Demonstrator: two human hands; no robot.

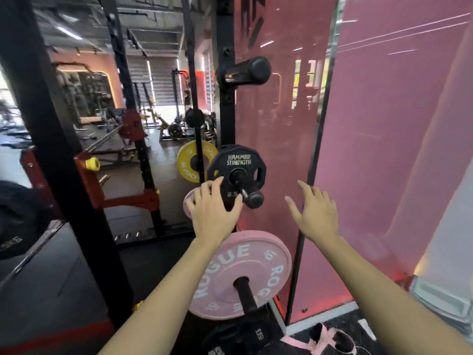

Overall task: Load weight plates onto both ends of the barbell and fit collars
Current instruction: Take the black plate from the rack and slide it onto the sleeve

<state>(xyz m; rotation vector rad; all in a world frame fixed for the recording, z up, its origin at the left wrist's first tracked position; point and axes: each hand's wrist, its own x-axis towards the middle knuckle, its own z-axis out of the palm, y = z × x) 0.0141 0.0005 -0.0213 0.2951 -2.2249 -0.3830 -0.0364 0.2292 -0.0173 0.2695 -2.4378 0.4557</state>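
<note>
A person stands at the black rack upright (226, 119) beside a pink glass wall (384, 137), reaching for stored weights. Lowest on the upright, a pink Rogue plate (230, 272) marked 10 sits on its storage peg; above it hangs a small black Hammer Strength plate (236, 162) marked 2.5, with a yellow plate (186, 162) behind it. The left hand (213, 213) lies on the lower left edge of the black plate, fingers (202, 194) spread over it and over a second pink plate (188, 201) tucked behind — no firm clamp visible. The right hand (316, 213) hovers just right of the peg, fingers apart, touching nothing. A barbell lies far off at the left edge, its loaded end blurred. Judging by this, loading is at an early stage — this plate is still on storage, and no collar is in sight.
</note>
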